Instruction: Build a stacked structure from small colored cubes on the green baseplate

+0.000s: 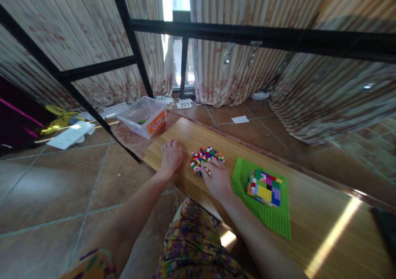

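My right hand (218, 178) reaches over a loose pile of small coloured building bricks (201, 157), its thumb and fingers bent together at the pile's near edge around what looks like a small brick. On the wooden table, left of the pile, rests my left hand (171, 155) with curled fingers; whatever may be under them is hidden. To the right of my right hand lies a green baseplate (280, 225). A low, blocky multicoloured brick build (264, 192) stands on it, with yellow, blue, purple and red parts on top.
The wooden table (312, 207) runs diagonally to the right, with a sunlit stripe near that end. A clear plastic box (133, 120) with an orange label and green pieces inside stands on the floor beyond its left end. Black metal bars (216, 27) cross in front of curtains.
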### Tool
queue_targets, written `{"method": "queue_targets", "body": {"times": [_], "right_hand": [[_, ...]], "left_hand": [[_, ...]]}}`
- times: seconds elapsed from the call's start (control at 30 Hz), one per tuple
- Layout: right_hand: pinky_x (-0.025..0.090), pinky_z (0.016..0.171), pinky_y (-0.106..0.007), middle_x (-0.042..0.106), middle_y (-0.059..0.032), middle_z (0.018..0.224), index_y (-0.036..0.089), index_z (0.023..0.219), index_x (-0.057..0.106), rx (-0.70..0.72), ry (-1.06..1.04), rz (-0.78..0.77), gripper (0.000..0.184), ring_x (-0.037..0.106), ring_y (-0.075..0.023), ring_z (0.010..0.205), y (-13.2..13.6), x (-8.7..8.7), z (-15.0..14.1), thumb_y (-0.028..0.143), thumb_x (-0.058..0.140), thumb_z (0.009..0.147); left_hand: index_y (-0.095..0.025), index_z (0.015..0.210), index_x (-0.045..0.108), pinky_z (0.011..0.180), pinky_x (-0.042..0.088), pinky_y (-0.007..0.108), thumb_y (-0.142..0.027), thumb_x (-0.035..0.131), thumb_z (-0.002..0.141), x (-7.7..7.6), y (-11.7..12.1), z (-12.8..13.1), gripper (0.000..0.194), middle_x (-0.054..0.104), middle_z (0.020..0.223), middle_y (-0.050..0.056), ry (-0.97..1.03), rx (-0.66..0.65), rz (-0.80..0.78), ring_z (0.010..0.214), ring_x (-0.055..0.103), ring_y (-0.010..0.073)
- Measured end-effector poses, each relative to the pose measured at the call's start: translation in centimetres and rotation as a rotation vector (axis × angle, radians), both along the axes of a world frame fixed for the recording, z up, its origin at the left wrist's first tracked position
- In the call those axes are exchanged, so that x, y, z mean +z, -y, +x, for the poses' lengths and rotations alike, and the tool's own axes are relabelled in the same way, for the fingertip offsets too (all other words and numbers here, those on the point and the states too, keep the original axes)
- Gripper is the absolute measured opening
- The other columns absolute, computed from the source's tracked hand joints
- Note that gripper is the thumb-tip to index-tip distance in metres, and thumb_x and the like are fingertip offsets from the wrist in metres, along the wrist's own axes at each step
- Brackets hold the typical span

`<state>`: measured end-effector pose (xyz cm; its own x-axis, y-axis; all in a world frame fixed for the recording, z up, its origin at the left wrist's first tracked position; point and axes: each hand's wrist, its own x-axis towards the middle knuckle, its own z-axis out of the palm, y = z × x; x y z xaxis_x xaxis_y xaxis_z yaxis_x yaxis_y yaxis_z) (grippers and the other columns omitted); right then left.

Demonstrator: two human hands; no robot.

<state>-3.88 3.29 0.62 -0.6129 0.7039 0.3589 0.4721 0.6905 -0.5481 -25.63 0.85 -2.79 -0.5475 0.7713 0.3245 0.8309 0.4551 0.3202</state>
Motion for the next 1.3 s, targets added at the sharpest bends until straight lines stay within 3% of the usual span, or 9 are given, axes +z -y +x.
{"method": "queue_targets", "body": {"times": [0.27, 0.73, 0.87, 1.03, 1.1, 1.2, 1.3], "right_hand": [[0.040, 0.089, -0.043, 0.065, -0.0111, 0.100, 0.021, 0.092, 0.072, -0.060, 0.145, 0.125, 0.010, 0.051, -0.0286, 0.098, 0.8, -1.2, -4.2, 0.029, 0.068, 0.088], [0.042, 0.091, -0.044, 0.067, -0.0106, 0.103, 0.022, 0.092, 0.069, -0.038, 0.112, 0.069, 0.012, 0.054, -0.0285, 0.101, -0.1, -1.3, -2.7, 0.022, 0.058, 0.092], [0.045, 0.091, -0.041, 0.068, -0.0089, 0.101, 0.022, 0.094, 0.068, -0.056, -0.174, -0.149, 0.013, 0.059, -0.0253, 0.100, 0.4, -0.5, -1.8, 0.029, 0.057, 0.093], [0.050, 0.068, -0.029, 0.071, -0.0022, 0.083, 0.022, 0.096, 0.069, -0.093, -0.675, -0.763, 0.023, 0.062, -0.0167, 0.074, 2.3, 0.9, 0.2, 0.043, 0.064, 0.088], [0.050, 0.065, -0.028, 0.072, -0.0019, 0.086, 0.023, 0.099, 0.071, -0.127, -0.831, -0.916, 0.027, 0.062, -0.0153, 0.071, 3.1, 1.4, 1.3, 0.044, 0.070, 0.083], [0.052, 0.066, -0.028, 0.073, -0.0021, 0.088, 0.026, 0.106, 0.074, -0.154, -0.937, -0.984, 0.031, 0.062, -0.0154, 0.073, 4.1, 2.0, 3.1, 0.045, 0.072, 0.082], [0.054, 0.070, -0.030, 0.074, -0.0024, 0.090, 0.028, 0.105, 0.076, -0.182, -0.906, -0.906, 0.029, 0.064, -0.0172, 0.078, 4.8, 2.5, 4.8, 0.046, 0.071, 0.084]], "left_hand": [[-0.014, 0.123, 0.059, 0.107, 0.038, 0.049, -0.028, 0.042, 0.094, 0.2, 0.0, 0.3, 0.037, 0.059, 0.133, 0.018, 0.022, 0.017, -0.009, 0.125, 0.052, 0.0329], [-0.014, 0.125, 0.059, 0.108, 0.038, 0.051, -0.029, 0.041, 0.094, 0.5, 0.0, 0.5, 0.039, 0.059, 0.133, 0.018, 0.022, 0.025, -0.034, 0.125, 0.052, 0.0343], [-0.015, 0.123, 0.061, 0.107, 0.040, 0.050, -0.029, 0.043, 0.093, 0.2, -0.1, 0.4, 0.037, 0.061, 0.132, 0.017, 0.015, 0.026, -0.011, 0.124, 0.053, 0.0337], [-0.014, 0.118, 0.062, 0.109, 0.042, 0.049, -0.028, 0.046, 0.090, 0.5, -0.2, -0.8, 0.035, 0.064, 0.126, 0.018, 0.140, 0.014, 0.098, 0.122, 0.056, 0.0315], [-0.015, 0.115, 0.062, 0.109, 0.042, 0.047, -0.028, 0.045, 0.089, 1.2, 0.3, -0.6, 0.034, 0.064, 0.125, 0.017, 0.220, 0.017, 0.213, 0.122, 0.057, 0.0293], [-0.018, 0.109, 0.064, 0.102, 0.047, 0.042, -0.037, 0.049, 0.088, 2.5, 2.4, 2.7, 0.031, 0.067, 0.115, 0.013, 0.413, 0.031, 0.388, 0.109, 0.062, 0.0252], [-0.023, 0.096, 0.068, 0.081, 0.053, 0.034, -0.050, 0.057, 0.085, 3.9, 5.7, 9.3, 0.032, 0.069, 0.090, 0.005, 0.888, -0.096, 0.373, 0.086, 0.064, 0.0203]]}}
